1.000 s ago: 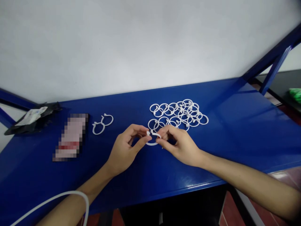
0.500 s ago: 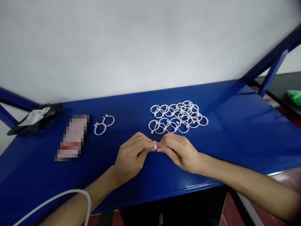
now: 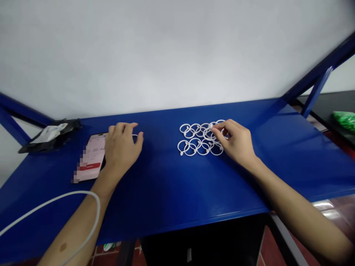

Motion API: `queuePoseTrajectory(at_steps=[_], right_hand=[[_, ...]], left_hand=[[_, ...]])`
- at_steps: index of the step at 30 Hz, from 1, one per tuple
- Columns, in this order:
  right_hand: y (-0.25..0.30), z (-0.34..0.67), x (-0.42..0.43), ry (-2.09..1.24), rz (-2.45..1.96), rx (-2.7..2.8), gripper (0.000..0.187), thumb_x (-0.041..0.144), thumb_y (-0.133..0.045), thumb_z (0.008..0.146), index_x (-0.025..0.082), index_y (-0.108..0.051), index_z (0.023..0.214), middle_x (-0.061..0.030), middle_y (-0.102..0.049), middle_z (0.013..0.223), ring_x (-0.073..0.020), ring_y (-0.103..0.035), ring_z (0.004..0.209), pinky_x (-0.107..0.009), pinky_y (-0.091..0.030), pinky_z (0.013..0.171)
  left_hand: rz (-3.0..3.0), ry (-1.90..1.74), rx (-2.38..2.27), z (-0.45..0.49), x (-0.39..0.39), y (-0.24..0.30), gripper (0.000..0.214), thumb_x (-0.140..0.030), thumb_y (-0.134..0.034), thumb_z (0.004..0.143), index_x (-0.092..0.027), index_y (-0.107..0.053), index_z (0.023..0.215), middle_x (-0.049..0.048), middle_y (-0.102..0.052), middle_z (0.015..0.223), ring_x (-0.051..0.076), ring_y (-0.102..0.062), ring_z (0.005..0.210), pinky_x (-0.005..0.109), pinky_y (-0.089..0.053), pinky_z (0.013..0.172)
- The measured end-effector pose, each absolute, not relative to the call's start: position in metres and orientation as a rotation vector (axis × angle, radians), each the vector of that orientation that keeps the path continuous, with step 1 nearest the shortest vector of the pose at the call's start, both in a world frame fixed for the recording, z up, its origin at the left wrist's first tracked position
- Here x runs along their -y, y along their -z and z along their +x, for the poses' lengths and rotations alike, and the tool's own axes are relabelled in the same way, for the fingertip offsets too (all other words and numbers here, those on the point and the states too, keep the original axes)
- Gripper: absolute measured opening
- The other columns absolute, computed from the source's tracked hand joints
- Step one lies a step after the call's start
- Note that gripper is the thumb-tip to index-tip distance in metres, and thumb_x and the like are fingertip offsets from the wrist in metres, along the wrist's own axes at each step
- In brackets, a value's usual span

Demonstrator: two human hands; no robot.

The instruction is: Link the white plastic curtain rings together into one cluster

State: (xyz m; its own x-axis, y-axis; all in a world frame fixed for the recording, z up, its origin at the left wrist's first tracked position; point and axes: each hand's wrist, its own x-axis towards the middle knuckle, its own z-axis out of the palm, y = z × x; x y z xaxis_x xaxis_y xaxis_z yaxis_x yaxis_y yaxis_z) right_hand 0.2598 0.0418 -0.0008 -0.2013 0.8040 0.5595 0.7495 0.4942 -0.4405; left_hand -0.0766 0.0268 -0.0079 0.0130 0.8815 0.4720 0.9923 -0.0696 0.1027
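My left hand [image 3: 121, 148] lies palm down at the left of the blue table [image 3: 172, 184], fingers curled over the spot beside the phone [image 3: 91, 157]. A sliver of a white ring [image 3: 135, 136] shows between its thumb and fingers; the rest is hidden under the hand. My right hand [image 3: 235, 142] reaches into the pile of white plastic rings [image 3: 198, 142] at the middle. Its thumb and forefinger pinch the knob of one ring [image 3: 211, 126] at the pile's far side.
A black bag with a white label [image 3: 50, 137] lies at the table's far left corner. A white cable [image 3: 55, 201] loops over my left forearm. Blue frame struts [image 3: 316, 90] rise at the right, and a green thing [image 3: 345, 119] sits on a dark surface beyond.
My hands, which met over one ring at the table's middle, have parted. The left went left to the phone's side and now covers the two rings there; the right went back into the pile.
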Motion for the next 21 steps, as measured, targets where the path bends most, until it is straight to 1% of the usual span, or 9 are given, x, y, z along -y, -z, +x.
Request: queuePoseTrajectory(at_steps=[3,6,9,11,14,16,18,21], right_hand=[[0.009,0.265,-0.052,-0.029,-1.365,2.01,0.019,0.033,-0.06,0.096,0.02,-0.069,0.086,-0.004,-0.07,0.083,-0.0174,-0.06,0.075,-0.032,-0.046,0.069],[0.015,0.265,-0.055,0.011,-1.446,2.058,0.02,0.034,-0.059,0.096,0.02,-0.071,0.088,-0.0051,-0.072,0.086,-0.0205,-0.06,0.081,-0.034,-0.045,0.073],[0.018,0.263,-0.056,0.024,-1.472,2.119,0.022,0.035,-0.059,0.096,0.02,-0.074,0.089,-0.0063,-0.072,0.087,-0.0221,-0.058,0.083,-0.035,-0.045,0.072],[0.018,0.264,-0.056,0.041,-1.468,2.151,0.023,0.036,-0.059,0.096,0.02,-0.075,0.091,-0.007,-0.071,0.087,-0.0224,-0.056,0.082,-0.036,-0.045,0.072],[0.017,0.265,-0.056,0.08,-1.445,2.157,0.024,0.036,-0.059,0.097,0.019,-0.076,0.096,-0.0082,-0.071,0.089,-0.0226,-0.055,0.082,-0.036,-0.045,0.071],[0.016,0.266,-0.055,0.101,-1.429,2.145,0.024,0.036,-0.059,0.097,0.019,-0.076,0.097,-0.0079,-0.071,0.09,-0.0228,-0.054,0.083,-0.036,-0.045,0.071],[0.014,0.266,-0.053,0.119,-1.417,2.125,0.023,0.035,-0.059,0.097,0.019,-0.076,0.096,-0.0071,-0.071,0.087,-0.0228,-0.054,0.083,-0.036,-0.045,0.07],[0.01,0.263,-0.048,0.144,-1.385,2.095,0.023,0.034,-0.058,0.098,0.019,-0.074,0.092,-0.0068,-0.07,0.084,-0.0222,-0.053,0.081,-0.036,-0.045,0.07]], left_hand=[[-1.98,0.29,2.107,-0.093,-0.031,0.004,0.036,-0.039,-0.047,0.095,-0.015,-0.067,0.114,0.0228,-0.066,0.111,0.044,-0.055,0.11,0.057,-0.044,0.084],[-2.011,0.113,2.201,-0.1,-0.031,0.001,0.035,-0.039,-0.044,0.095,-0.018,-0.067,0.111,0.0198,-0.069,0.109,0.043,-0.054,0.11,0.056,-0.042,0.086],[-2.034,0.08,2.216,-0.102,-0.031,0.001,0.031,-0.036,-0.045,0.094,-0.021,-0.066,0.111,0.0157,-0.071,0.106,0.041,-0.055,0.108,0.055,-0.041,0.086],[-2.056,0.073,2.188,-0.103,-0.032,0.002,0.029,-0.034,-0.045,0.094,-0.021,-0.066,0.11,0.0152,-0.071,0.105,0.041,-0.055,0.107,0.055,-0.041,0.085],[-2.052,0.101,2.165,-0.104,-0.031,0.002,0.029,-0.035,-0.048,0.094,-0.02,-0.065,0.112,0.0179,-0.069,0.108,0.042,-0.055,0.109,0.054,-0.041,0.085],[-2.002,0.126,2.174,-0.105,-0.03,0.003,0.032,-0.037,-0.051,0.093,-0.019,-0.063,0.115,0.0211,-0.067,0.11,0.043,-0.054,0.111,0.055,-0.041,0.084],[-1.965,0.115,2.178,-0.106,-0.03,0.004,0.034,-0.039,-0.05,0.093,-0.017,-0.062,0.116,0.0227,-0.068,0.108,0.045,-0.054,0.11,0.057,-0.041,0.083],[-1.996,0.086,2.133,-0.109,-0.03,0.008,0.027,-0.033,-0.048,0.095,-0.018,-0.064,0.11,0.0193,-0.071,0.1,0.042,-0.058,0.103,0.057,-0.041,0.082]])
